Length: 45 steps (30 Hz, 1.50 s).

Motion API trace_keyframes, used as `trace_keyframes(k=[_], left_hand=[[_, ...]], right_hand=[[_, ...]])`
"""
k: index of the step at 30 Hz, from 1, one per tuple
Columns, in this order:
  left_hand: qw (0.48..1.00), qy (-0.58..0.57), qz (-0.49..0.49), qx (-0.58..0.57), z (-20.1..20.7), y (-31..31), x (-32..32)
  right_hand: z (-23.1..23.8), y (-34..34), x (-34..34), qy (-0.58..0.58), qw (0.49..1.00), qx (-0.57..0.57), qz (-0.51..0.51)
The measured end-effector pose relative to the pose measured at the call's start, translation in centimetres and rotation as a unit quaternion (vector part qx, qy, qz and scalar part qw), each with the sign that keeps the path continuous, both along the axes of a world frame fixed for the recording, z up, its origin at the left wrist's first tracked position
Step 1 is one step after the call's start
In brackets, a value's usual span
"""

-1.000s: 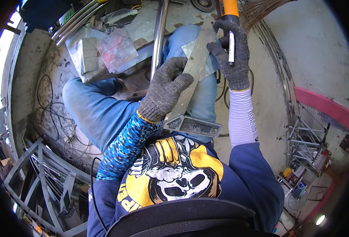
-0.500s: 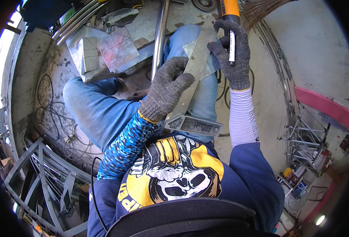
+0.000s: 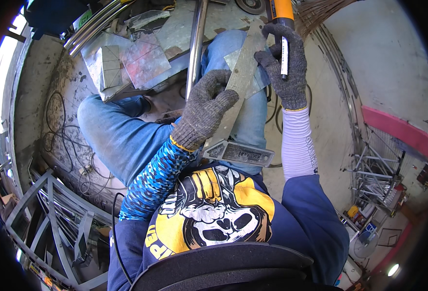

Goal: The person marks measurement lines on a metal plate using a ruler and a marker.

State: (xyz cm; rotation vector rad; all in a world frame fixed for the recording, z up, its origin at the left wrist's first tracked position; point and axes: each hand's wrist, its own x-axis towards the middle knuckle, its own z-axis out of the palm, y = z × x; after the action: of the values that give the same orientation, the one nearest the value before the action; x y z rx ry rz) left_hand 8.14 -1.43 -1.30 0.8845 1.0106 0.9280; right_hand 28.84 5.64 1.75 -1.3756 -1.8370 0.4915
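A metal try square slants over my right thigh, its long steel blade (image 3: 243,87) pointing away from me and its stock (image 3: 240,153) close to my belly. My left hand (image 3: 204,109), in a grey knitted glove, grips the blade's left edge with thumb and fingers. Beneath the blade lies a small pale sheet of metal or glass (image 3: 261,80), mostly covered. At the blade's far end, my gloved right hand (image 3: 291,72) has its fingers bent and holds a white marker pen (image 3: 285,56) with a dark end. Its fingertips are close to the blade's right edge.
Ahead, a low metal-topped table (image 3: 190,24) bears marked sheet pieces (image 3: 146,60), a shiny tube (image 3: 196,48) and a disc (image 3: 251,4). An orange-and-black tool (image 3: 283,12) lies beyond my right hand, beside a broom (image 3: 320,14). Cables (image 3: 63,131) and metal frames (image 3: 54,218) are at left.
Both hands, the square and the marker pen stay almost where they were. The square's stock has shifted very slightly.
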Motion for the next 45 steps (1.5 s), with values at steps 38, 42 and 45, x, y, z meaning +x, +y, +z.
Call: trace_keyframes(k=[38,42,45], left_hand=[[0.999,0.029,0.009,0.023,0.1,-0.2,0.2],[1.000,0.005,0.013,-0.001,0.2,-0.2,0.4],[1.000,0.006,0.012,0.001,0.3,-0.2,0.3]], right_hand=[[0.5,0.0,-0.1,0.007,1.000,0.011,0.012],[0.2,0.1,0.8,0.008,1.000,0.005,0.020],[0.2,0.9,1.8,0.005,0.997,0.080,0.017]])
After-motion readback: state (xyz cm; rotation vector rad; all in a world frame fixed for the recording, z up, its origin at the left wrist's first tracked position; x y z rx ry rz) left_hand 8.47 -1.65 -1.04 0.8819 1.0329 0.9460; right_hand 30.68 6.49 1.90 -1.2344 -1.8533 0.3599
